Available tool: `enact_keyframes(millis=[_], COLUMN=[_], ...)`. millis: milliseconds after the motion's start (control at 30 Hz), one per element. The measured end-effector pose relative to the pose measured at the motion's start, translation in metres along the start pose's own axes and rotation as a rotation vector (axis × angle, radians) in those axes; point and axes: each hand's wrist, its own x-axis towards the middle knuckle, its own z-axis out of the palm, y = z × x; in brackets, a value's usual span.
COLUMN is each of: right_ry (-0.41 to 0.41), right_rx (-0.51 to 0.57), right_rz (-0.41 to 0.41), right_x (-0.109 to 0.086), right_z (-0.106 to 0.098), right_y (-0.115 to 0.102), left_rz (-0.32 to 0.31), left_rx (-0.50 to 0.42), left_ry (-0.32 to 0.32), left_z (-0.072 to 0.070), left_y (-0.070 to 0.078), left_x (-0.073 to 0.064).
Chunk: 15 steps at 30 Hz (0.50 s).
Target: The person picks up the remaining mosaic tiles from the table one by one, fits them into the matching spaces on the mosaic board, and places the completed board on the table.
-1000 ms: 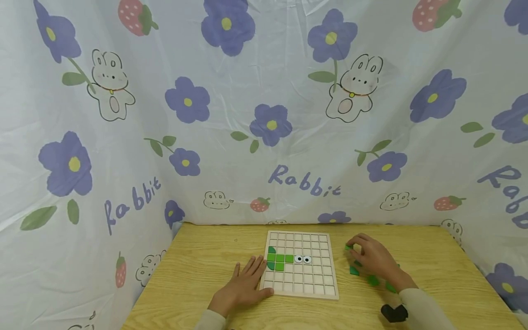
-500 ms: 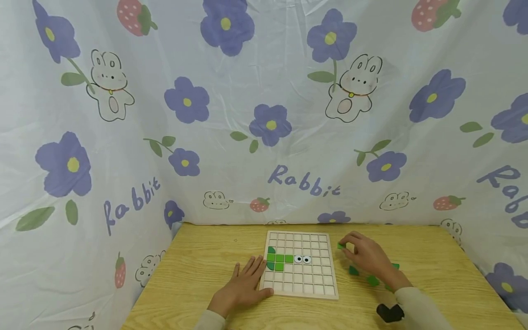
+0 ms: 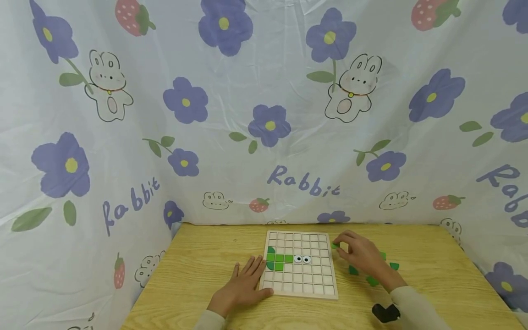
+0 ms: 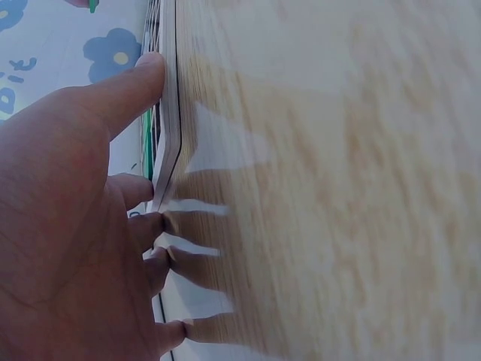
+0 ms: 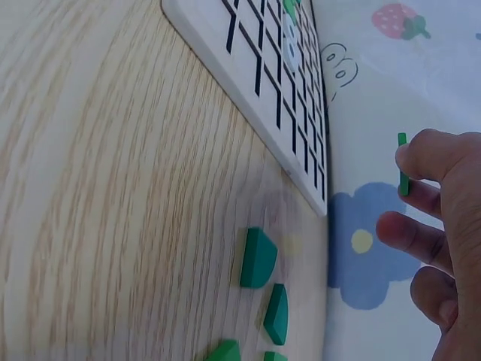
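Observation:
A light wooden grid board (image 3: 303,288) lies on the table. Bright green square tiles (image 3: 279,258), dark green rounded pieces (image 3: 270,266) and two round eye tiles (image 3: 302,259) sit in its cells. My left hand (image 3: 243,286) rests at the board's left side, fingers straight, thumb by the lower left corner; the left wrist view shows the fingertips touching the edge. Between thumb and finger, my right hand (image 3: 363,256) pinches a thin green tile (image 5: 403,183). It is held above the table, just off the board's right edge.
Several loose green pieces (image 3: 372,280) lie right of the board, partly under the right forearm. Nearer the front is a black angular piece (image 3: 385,313) beside the right sleeve. A patterned curtain (image 3: 231,160) stands behind the wooden table (image 3: 202,256).
My right hand has moved left toward the board with the green tile, uncovering more loose pieces. The black piece has shifted slightly left in view. My left hand stays put.

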Motion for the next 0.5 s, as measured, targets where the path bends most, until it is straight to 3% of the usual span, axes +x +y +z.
enact_keyframes(millis=[167, 500], right_ry=[0.025, -0.013], right_rx=[0.008, 0.027], right_rz=[-0.044, -0.006], right_x=[0.006, 0.011], right_z=[0.002, 0.010], right_y=[-0.007, -0.022], left_rz=[-0.016, -0.025], left_rx=[0.017, 0.032], left_ry=[0.002, 0.006], left_z=[-0.002, -0.001], left_y=[0.003, 0.005], left_x=[-0.001, -0.001])
